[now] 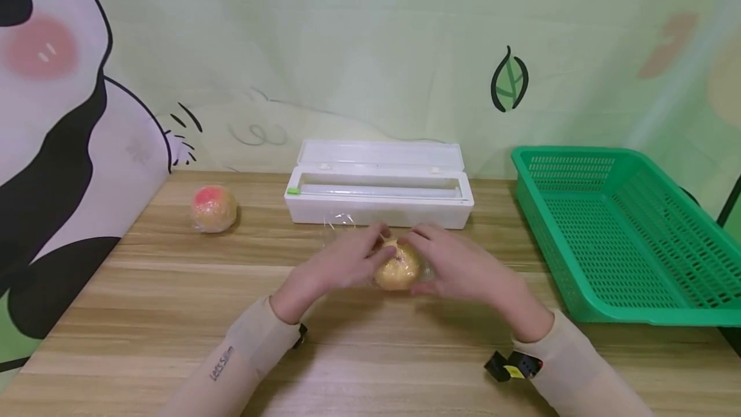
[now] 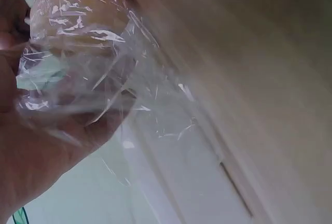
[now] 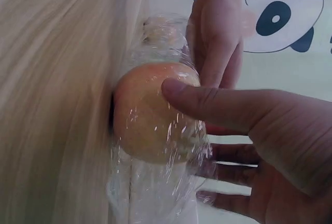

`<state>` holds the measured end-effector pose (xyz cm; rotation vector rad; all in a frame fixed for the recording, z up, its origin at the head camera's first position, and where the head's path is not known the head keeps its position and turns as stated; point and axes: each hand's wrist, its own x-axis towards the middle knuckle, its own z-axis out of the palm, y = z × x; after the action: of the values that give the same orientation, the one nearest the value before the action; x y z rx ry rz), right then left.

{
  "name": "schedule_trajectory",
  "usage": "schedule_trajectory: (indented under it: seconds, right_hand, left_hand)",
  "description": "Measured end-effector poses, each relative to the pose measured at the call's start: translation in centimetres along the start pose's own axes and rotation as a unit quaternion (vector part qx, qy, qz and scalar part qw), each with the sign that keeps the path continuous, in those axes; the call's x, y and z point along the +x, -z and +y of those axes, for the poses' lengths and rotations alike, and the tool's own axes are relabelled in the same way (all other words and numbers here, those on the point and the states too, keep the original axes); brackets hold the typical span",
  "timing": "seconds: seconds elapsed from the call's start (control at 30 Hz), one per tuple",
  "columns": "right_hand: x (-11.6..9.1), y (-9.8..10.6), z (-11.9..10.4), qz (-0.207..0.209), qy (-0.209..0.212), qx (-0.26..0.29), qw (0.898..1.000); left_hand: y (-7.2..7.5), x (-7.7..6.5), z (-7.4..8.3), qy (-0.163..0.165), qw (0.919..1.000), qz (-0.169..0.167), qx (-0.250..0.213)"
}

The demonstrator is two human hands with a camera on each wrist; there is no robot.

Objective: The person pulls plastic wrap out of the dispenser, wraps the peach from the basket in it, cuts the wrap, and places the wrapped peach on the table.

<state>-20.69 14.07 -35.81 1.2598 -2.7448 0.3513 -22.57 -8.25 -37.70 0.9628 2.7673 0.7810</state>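
A yellowish apple (image 1: 399, 272) with a pink blush sits on the wooden table between both hands. Clear plastic wrap (image 2: 78, 73) lies crinkled around it, with loose film spreading out at both sides. My left hand (image 1: 350, 257) bends over the apple's left side, its thumb near the top, holding the film. From the right, my right hand (image 1: 454, 262) grips the apple. The right wrist view shows that thumb pressed on the apple (image 3: 148, 112), with the fingers behind it among the film. Some of the left fingertips are hidden.
Behind the hands stands a white wrap box (image 1: 379, 212), lid raised and a roll inside. A film-wrapped apple (image 1: 214, 210) rests at the left. The green plastic basket (image 1: 550, 250) occupies the right side. A printed cloth (image 1: 370, 69) hangs along the table's back edge.
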Motion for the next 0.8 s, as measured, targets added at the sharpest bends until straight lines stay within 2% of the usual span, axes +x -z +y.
schedule_trajectory:
  seconds: [0.1, 0.27, 0.53, 0.67, 0.8]
  right_hand:
    - [0.0, -0.2, 0.2, -0.004, -0.004, -0.005, 1.0]
    - [0.1, -0.6, 0.4, -0.01, -0.019, 0.0, 1.0]
    - [0.3, -1.6, 0.8, -0.012, -0.053, 0.024, 0.998]
    - [0.3, -1.7, 1.1, 0.002, -0.048, 0.029, 0.998]
    - [0.4, -1.6, 1.2, 0.008, -0.034, 0.018, 0.999]
  left_hand:
    - [0.5, -0.3, 0.1, 0.006, 0.9999, -0.008, -0.004]
    - [1.1, -0.6, 0.5, 0.016, 0.9994, -0.02, 0.022]
    - [0.8, -0.3, 0.4, 0.002, 0.9972, -0.027, 0.069]
    - [0.9, -0.3, -0.1, -0.005, 0.9986, -0.031, 0.043]
    - [1.3, -0.5, -0.5, 0.012, 0.9988, -0.047, 0.0]
